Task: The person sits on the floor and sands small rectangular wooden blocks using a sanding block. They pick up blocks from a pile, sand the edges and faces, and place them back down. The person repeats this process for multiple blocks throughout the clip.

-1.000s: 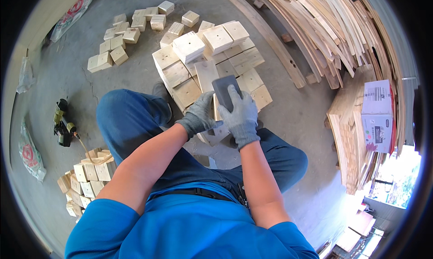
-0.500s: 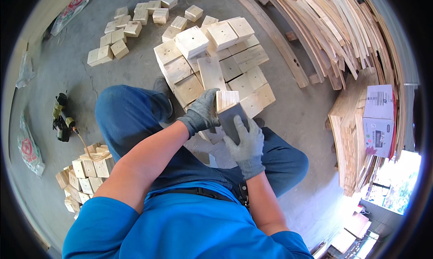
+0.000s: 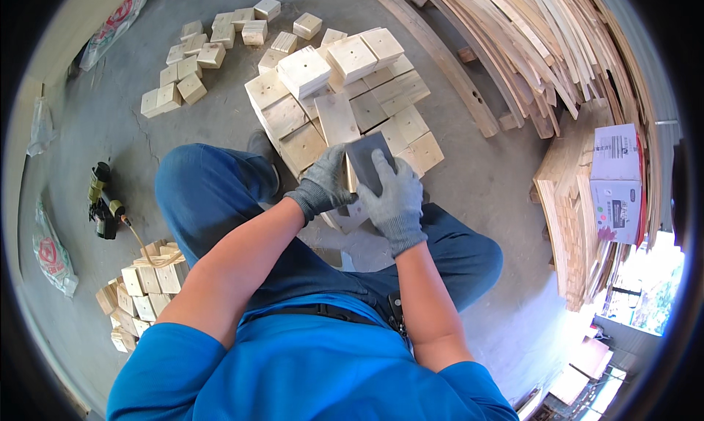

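Note:
My left hand [image 3: 323,183], in a grey knit glove, grips a small wooden block [image 3: 350,177] between my knees. Only a pale strip of that block shows, since a dark grey sanding block [image 3: 361,155] covers most of it. My gloved right hand [image 3: 396,204] is closed on the sanding block, with its fingers laid over the dark top and pressing it against the wood. Just beyond both hands stands a stack of wooden blocks [image 3: 286,117], one of them a longer flat piece [image 3: 336,119] on top.
Loose wooden blocks [image 3: 192,88] lie on the concrete floor at the far left. A nail gun [image 3: 100,193] with a hose rests left of my knee, near another block pile [image 3: 147,282]. Long boards [image 3: 513,47] and a cardboard box [image 3: 616,182] are at the right.
My right hand has pushed the sanding block away from me over the wooden block, covering the pale face that showed before. My left hand keeps its hold nearly in place.

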Action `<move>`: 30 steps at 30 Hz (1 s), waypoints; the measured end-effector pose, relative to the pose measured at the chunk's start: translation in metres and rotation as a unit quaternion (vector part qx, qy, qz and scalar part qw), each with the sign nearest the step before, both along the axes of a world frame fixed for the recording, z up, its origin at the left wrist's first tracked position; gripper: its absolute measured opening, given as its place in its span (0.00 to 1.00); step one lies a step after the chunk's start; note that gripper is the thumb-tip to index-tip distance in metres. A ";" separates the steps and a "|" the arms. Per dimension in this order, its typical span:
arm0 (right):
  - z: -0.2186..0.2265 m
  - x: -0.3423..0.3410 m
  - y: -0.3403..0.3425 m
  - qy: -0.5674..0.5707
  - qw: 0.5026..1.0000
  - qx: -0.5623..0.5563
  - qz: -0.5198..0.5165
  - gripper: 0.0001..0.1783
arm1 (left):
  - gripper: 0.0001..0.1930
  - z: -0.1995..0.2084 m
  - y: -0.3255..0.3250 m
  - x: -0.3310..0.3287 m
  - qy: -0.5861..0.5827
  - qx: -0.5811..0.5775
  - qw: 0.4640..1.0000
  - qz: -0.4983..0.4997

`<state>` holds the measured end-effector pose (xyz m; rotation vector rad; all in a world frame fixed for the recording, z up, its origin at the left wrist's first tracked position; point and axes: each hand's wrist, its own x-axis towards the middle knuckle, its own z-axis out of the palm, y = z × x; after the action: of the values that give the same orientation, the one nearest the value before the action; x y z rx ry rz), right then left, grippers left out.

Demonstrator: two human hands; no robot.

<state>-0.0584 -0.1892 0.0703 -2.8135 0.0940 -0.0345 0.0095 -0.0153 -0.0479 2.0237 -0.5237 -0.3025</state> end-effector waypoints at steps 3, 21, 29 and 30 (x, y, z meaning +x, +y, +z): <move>0.003 -0.044 -0.001 -0.001 1.000 0.003 0.014 0.43 | 0.56 0.009 0.000 0.000 0.023 -0.008 1.000 0.009; -0.006 0.038 -0.020 -0.001 0.999 0.004 -0.039 0.43 | 0.56 0.000 -0.002 0.000 0.008 -0.023 1.000 0.015; -0.016 -0.014 -0.028 -0.025 0.998 0.040 -0.035 0.45 | 0.55 0.015 -0.001 -0.001 0.010 0.002 1.000 0.011; -0.014 -0.030 -0.026 -0.019 0.998 0.038 -0.035 0.45 | 0.55 0.017 0.000 0.000 0.015 -0.003 1.000 0.008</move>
<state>-0.0887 -0.2150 0.0566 -2.7312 0.1810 -0.0984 0.0094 -0.0156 -0.0304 2.0144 -0.4891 -0.3212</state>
